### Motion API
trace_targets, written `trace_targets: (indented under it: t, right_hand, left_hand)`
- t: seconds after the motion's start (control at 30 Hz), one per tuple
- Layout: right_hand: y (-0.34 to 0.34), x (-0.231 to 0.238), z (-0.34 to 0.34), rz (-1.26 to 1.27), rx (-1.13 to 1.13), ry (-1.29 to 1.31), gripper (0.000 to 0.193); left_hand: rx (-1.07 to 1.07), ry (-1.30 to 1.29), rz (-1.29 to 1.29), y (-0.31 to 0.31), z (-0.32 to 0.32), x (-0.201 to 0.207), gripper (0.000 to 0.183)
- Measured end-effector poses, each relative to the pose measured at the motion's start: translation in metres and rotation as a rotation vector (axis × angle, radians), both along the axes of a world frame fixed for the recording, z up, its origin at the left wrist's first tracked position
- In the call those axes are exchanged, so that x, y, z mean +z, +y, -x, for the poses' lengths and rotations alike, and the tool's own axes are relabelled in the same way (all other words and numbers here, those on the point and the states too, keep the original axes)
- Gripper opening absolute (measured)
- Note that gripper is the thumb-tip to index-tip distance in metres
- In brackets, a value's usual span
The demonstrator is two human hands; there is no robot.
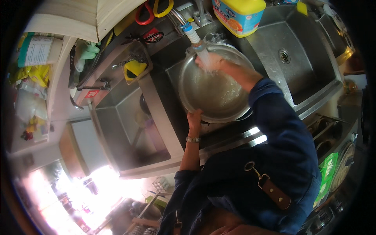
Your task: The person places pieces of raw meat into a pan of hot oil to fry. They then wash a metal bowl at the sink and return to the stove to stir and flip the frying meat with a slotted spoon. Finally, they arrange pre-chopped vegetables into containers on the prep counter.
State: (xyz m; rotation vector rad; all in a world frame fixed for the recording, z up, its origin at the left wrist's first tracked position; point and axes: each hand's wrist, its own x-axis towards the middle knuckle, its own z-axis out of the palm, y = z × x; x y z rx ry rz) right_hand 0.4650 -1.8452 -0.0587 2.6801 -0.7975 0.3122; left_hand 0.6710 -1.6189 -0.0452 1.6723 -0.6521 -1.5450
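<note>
Steel bowl (213, 92) below yellow detergent jug (239, 13)

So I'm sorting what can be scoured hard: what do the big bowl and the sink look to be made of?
The big bowl looks like stainless steel: silvery, smooth, with soft reflections under running water. The sink looks like brushed steel too, grey and matte with dull glare. Neither can be confirmed by sight alone.

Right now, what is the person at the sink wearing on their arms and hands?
Both hands are bare, without gloves. The left hand has a metal-link wristband at the wrist. The right hand extends from a dark blue sleeve pushed up the forearm.
</note>
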Motion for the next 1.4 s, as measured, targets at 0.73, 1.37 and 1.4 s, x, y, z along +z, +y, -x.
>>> trace_targets:
  t: [0.73,1.37,1.4]
  right_hand:
    - [0.088,0.002,0.02,-0.571,-0.65,-0.394,0.02]
    - [0.067,0.056,0.091,-0.027,-0.216,0.419,0.022]
    - [0.09,0.064,0.1,-0.105,-0.283,0.417,0.028]
  left_hand:
    - [0.242,-0.003,0.213,0.003,0.033,0.02,0.026]
    - [0.211,-0.056,0.239,-0.006,0.004,-0.001,0.032]
    - [0.225,-0.005,0.304,-0.006,0.005,-0.003,0.031]
